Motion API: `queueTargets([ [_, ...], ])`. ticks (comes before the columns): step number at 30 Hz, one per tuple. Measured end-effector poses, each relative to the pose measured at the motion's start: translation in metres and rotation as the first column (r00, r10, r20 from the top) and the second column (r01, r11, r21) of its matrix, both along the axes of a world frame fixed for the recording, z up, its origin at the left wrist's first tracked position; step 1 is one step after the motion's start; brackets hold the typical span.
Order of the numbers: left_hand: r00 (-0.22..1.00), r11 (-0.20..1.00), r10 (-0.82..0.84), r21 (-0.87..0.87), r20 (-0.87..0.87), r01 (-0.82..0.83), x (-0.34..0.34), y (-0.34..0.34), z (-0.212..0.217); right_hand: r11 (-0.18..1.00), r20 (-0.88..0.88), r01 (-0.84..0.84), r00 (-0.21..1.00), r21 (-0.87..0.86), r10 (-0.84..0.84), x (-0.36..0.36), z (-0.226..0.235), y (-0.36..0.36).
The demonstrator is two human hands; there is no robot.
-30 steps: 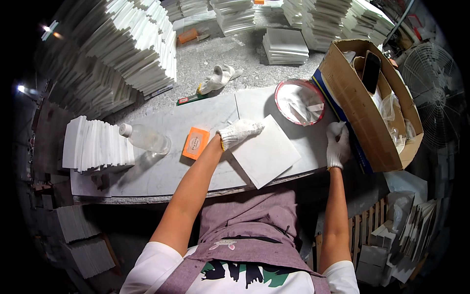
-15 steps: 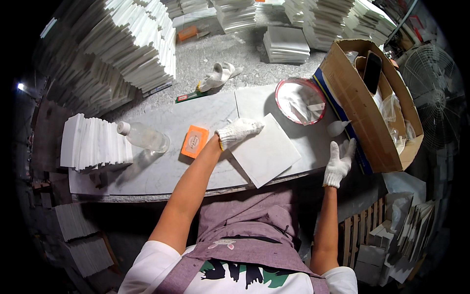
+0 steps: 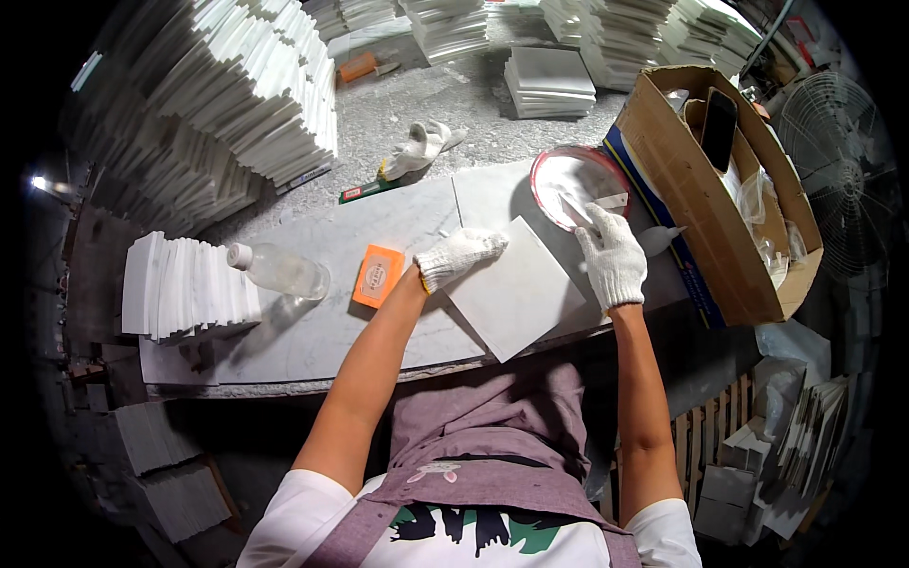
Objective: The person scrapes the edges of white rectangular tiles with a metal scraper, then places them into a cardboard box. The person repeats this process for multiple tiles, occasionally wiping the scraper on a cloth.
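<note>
A square white tile (image 3: 521, 303) lies turned cornerwise on the marble worktop, its nearest corner by the front edge. My left hand (image 3: 461, 257), in a white knitted glove, is closed over the tile's upper left edge, fingers together; the fingertips are partly hidden. My right hand (image 3: 615, 260), gloved the same way, is at the near rim of a round red-rimmed tub (image 3: 538, 196). Its thumb and fingers are apart, close to a flat light-coloured tool (image 3: 574, 210) inside the tub. Contact between them cannot be made out. A white squeeze bottle (image 3: 660, 239) lies just right of that hand.
Left on the worktop are an orange box (image 3: 379, 275), a clear bottle (image 3: 279, 271) and a row of tiles (image 3: 192, 287). An open cardboard box (image 3: 653, 123) stands right, a fan (image 3: 833, 170) beyond. Spare gloves (image 3: 421, 150) and tall tile stacks (image 3: 256, 95) are farther back.
My right hand has moved left and away from me, from beside the cardboard box to the tub's near rim. My left hand and the tile have stayed put.
</note>
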State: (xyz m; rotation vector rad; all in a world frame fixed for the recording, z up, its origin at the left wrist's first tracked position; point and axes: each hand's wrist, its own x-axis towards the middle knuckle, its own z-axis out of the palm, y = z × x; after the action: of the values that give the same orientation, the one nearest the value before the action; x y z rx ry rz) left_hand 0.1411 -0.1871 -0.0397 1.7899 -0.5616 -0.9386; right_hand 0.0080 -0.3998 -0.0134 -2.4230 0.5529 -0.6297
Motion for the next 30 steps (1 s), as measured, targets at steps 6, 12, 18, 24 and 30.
queueTargets([
  [6, 0.996, 0.995, -0.057, 0.088, 0.064, 0.051, 0.001, 0.0, 0.011, 0.999, 0.043, -0.022, 0.999, -0.028, 0.024, 0.007, -0.007, -0.001],
  [12, 0.996, 0.993, -0.073, 0.1, 0.046, 0.068, 0.004, -0.001, 0.007, 0.994, 0.084, 0.042, 0.995, 0.101, -0.05, 0.006, -0.001, -0.009],
  [18, 0.991, 0.983, -0.127, 0.142, 0.046, 0.12, 0.006, 0.001, 0.009, 0.823, 0.095, 0.039, 0.989, 0.566, -0.112, 0.002, -0.014, -0.02],
  [24, 0.986, 0.964, -0.152, 0.231, 0.067, 0.133, -0.001, -0.002, 0.035, 0.751, 0.078, 0.062, 0.986, 0.658, -0.15, 0.002, -0.006, -0.009],
  [30, 0.999, 0.998, -0.039, 0.054, -0.031, 0.041, 0.004, -0.003, 0.007, 0.609, 0.096, 0.044, 0.976, 0.792, -0.196, 0.001, -0.021, -0.017],
])
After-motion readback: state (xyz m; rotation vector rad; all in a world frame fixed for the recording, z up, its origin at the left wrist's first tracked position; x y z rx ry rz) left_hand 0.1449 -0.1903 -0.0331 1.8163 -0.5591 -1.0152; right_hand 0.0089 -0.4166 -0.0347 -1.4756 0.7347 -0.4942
